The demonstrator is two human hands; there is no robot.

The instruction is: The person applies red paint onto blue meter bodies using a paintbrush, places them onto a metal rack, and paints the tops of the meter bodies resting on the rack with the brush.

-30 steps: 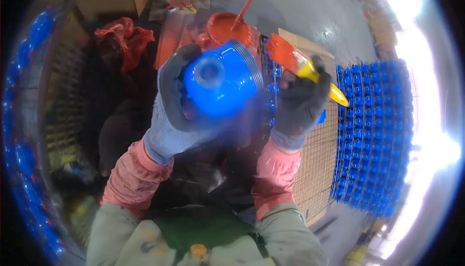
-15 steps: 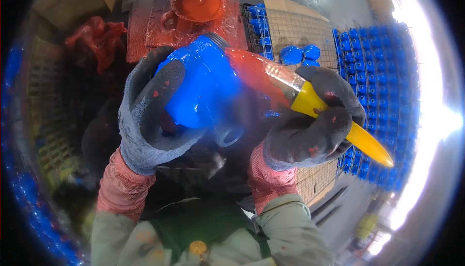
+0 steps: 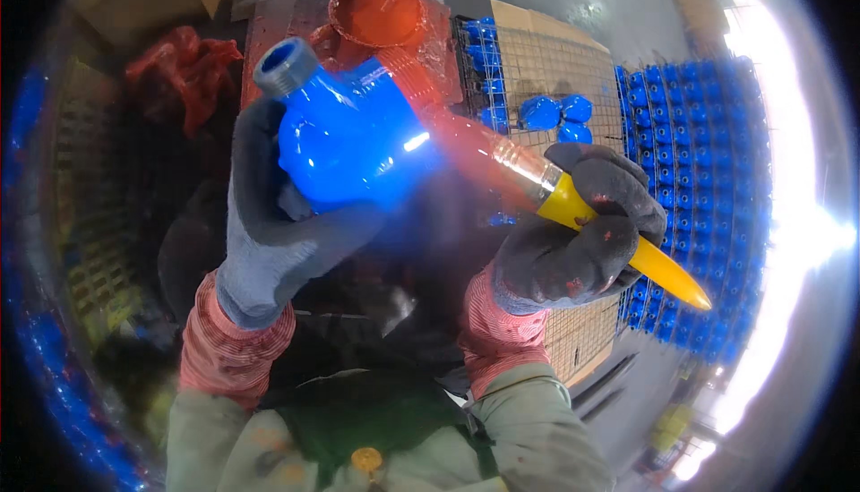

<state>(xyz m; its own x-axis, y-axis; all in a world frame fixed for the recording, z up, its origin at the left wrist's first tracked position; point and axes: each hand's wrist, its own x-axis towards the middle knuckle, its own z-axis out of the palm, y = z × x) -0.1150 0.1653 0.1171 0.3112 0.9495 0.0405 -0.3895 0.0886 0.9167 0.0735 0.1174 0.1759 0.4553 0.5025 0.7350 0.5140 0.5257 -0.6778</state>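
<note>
In front of me my left hand (image 3: 269,232), in a grey work glove with dark coating, holds a glossy blue metal housing (image 3: 349,152) from its left and underside. One threaded end (image 3: 285,67) points up and left, bare grey metal; the other threaded end (image 3: 408,78) is coated red. My right hand (image 3: 573,250), gloved alike and spotted red, is closed round the yellow handle of a paintbrush (image 3: 515,159). The red-wet bristles touch the housing beside the red threads. Blur hides the space just below the bristles.
Beyond the housing a pot (image 3: 334,22) of red paint, a stick in it, stands on a red-stained board (image 3: 441,40). Crumpled red plastic (image 3: 184,71) lies left. On the right, blue housings (image 3: 540,113) sit on a cardboard-lined wire rack (image 3: 551,58); beyond are dense blue rows (image 3: 699,179).
The housing has turned in my left hand: the bare threaded end now shows at upper left, and the end by the brush shows red. The brush has shifted slightly down and left.
</note>
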